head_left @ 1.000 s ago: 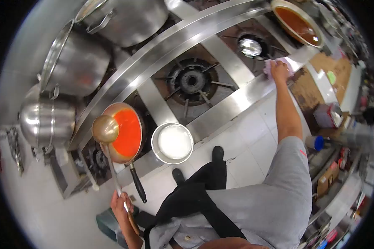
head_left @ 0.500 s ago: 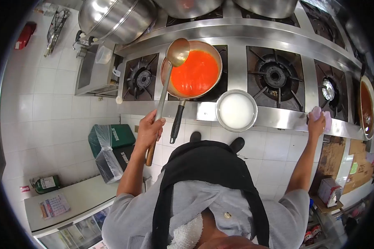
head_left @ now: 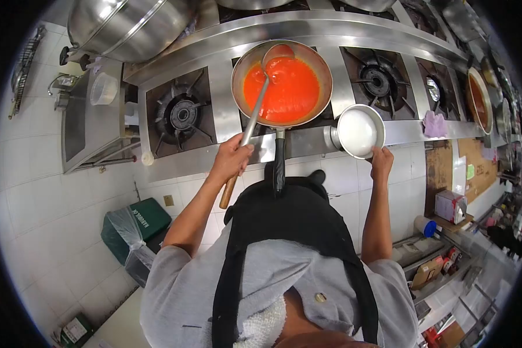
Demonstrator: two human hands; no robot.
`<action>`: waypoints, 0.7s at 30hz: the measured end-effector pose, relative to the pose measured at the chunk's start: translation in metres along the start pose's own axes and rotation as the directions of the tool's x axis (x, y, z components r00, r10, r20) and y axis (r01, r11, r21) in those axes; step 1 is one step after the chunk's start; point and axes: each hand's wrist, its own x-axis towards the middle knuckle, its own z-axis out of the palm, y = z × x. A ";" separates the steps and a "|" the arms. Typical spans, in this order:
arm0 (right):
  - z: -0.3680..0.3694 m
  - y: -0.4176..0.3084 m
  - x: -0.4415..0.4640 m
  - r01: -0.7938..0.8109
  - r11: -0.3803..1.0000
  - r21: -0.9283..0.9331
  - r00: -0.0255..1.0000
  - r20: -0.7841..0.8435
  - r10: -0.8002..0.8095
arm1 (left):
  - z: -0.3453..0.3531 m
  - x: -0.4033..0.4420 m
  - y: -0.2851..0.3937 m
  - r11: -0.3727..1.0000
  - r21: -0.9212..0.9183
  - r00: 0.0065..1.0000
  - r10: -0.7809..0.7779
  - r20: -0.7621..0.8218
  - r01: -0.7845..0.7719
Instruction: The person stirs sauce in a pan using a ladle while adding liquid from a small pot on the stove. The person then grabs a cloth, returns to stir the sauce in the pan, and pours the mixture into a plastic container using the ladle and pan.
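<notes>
My left hand (head_left: 232,158) is closed around the wooden-ended handle of a long metal ladle (head_left: 254,116). The ladle's bowl is dipped into bright orange-red sauce (head_left: 290,93), at the far side of a frying pan (head_left: 326,75) on the stove. The pan's black handle (head_left: 279,162) points toward my body. To the right of the pan, a metal pot (head_left: 383,129) of white liquid (head_left: 358,132) is at the stove's front edge. My right hand (head_left: 381,163) pinches the pot's near right rim. A purple cloth (head_left: 434,124) lies on the front ledge, apart from my hands.
Bare gas burners (head_left: 182,113) flank the pan on both sides. Large steel pots stand behind, with a big one (head_left: 130,29) at back left. A wide brown-filled pan (head_left: 478,98) is at far right. A green bin (head_left: 138,225) stands on the floor at left.
My right hand has left the purple cloth on the ledge and moved left to the pot's rim. The ladle's bowl has gone from above the pan's edge into the sauce. The view has shifted.
</notes>
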 end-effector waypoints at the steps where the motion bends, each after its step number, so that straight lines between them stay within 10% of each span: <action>1: 0.001 -0.005 -0.002 -0.029 0.999 -0.026 0.999 -0.025 0.028 | -0.001 -0.001 -0.002 0.991 -0.131 0.998 -0.027 0.057 0.034; 11: 0.005 -0.110 -0.019 0.025 0.947 -0.321 0.997 -0.066 -0.049 | -0.023 -0.012 0.020 0.629 -0.677 0.875 -0.010 0.485 0.383; 21: 0.061 -0.193 -0.023 0.200 0.881 -0.429 0.980 0.086 -0.180 | -0.047 -0.063 0.072 0.916 -0.398 0.983 0.033 0.180 0.042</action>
